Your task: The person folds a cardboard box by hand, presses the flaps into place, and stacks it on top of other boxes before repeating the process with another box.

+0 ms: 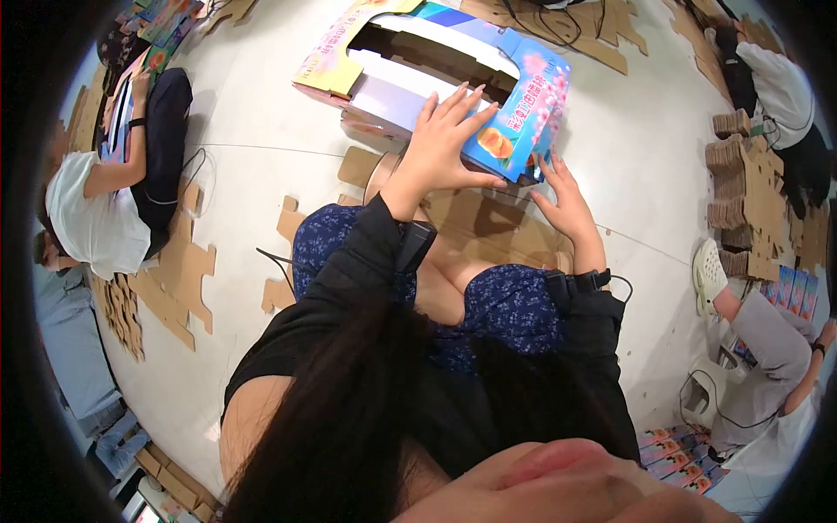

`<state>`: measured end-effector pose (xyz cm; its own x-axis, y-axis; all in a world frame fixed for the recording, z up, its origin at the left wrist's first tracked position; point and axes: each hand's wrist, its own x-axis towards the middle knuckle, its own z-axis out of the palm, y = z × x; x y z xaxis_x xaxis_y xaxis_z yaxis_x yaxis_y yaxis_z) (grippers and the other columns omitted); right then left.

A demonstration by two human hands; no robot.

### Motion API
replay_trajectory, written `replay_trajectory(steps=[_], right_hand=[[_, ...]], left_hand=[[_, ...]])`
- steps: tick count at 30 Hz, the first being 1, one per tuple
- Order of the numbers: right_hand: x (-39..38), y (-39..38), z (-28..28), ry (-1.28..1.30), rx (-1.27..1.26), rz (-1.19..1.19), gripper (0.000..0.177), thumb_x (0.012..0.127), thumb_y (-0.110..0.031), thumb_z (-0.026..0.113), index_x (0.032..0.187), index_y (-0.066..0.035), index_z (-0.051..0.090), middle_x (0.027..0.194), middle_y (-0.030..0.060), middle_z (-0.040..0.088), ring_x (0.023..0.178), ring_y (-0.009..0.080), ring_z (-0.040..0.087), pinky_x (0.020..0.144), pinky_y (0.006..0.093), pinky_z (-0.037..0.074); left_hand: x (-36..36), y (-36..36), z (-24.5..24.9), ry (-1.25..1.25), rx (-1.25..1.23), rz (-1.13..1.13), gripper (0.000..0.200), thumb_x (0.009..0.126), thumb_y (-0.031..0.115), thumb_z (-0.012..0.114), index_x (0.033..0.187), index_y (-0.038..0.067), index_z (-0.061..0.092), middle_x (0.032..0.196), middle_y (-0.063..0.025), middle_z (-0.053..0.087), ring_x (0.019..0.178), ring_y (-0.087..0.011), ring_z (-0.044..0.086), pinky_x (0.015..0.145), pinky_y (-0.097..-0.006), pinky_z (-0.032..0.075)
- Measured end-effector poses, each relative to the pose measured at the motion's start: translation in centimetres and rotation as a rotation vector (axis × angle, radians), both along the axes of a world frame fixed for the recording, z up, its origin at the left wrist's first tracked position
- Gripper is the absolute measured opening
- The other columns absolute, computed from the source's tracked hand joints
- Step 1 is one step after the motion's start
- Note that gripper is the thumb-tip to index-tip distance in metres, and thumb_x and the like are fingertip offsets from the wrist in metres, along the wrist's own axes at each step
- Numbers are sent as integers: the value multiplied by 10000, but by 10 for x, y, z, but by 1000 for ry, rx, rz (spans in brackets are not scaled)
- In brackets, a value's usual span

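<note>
In front of my knees stands a printed cardboard carton (523,109), blue with pink blossoms and a peach at its right end, yellow at its left. A long opening (436,57) in its top shows a dark inside. My left hand (453,139) lies over the near top edge, fingers spread and tips at the rim of the opening. At the lower right corner, my right hand (568,200) rests its stretched fingertips against or very near the end panel. Flat brown cardboard (488,218) lies under and in front of the carton.
A person at left (105,192) handles another printed carton. Cut brown cardboard sheets (179,270) lie on the floor. Stacked cardboard pieces (741,192) stand at right, near a person in grey trousers (772,340). Printed cartons (680,453) lie lower right; black cables (575,35) run at the top.
</note>
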<state>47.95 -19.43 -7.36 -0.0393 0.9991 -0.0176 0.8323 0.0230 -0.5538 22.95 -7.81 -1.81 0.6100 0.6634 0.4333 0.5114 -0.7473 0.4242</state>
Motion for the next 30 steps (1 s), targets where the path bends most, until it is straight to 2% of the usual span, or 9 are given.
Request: replay_trajectory(steps=[4,7,19,22,30], right_hand=[[-2,2,3,-40,-37,31,653,808,-222,655,1398,-109,401,1501,175,260,1353,382,299,1099,413,275],[4,0,-5,30,-121,82,665,773,-236,673,1380,-120,427,1491,193,267,1345,365,316,1093,396,296],[2,-1,-2,134,-220,40,692,780,-235,673,1407,-141,395,1533,142,187,1358,333,312,1060,372,350],[5,-2,-8,150,-211,48,700,789,-244,678,1418,-166,381,1538,133,175,1363,322,307,1064,371,346],[6,-2,-11,155,-216,54,701,801,-242,679,1427,-202,367,1543,118,168,1377,311,283,1073,364,332]], left_hand=[[-1,0,2,7,3,4,945,518,621,784,1284,124,539,1414,-130,417,1338,-306,346,1079,-586,182],[-1,1,1,2,2,10,942,508,623,788,1271,127,548,1410,-126,423,1339,-298,349,1077,-594,186],[0,2,-2,8,-15,59,961,484,626,796,1267,126,548,1406,-123,432,1342,-305,350,1061,-620,192],[-1,7,-7,-3,36,141,951,492,684,758,1242,131,564,1379,-140,450,1336,-296,358,1048,-616,196],[-32,30,-10,-26,23,388,935,507,641,781,1255,121,567,1405,-142,436,1350,-302,342,1074,-615,138]])
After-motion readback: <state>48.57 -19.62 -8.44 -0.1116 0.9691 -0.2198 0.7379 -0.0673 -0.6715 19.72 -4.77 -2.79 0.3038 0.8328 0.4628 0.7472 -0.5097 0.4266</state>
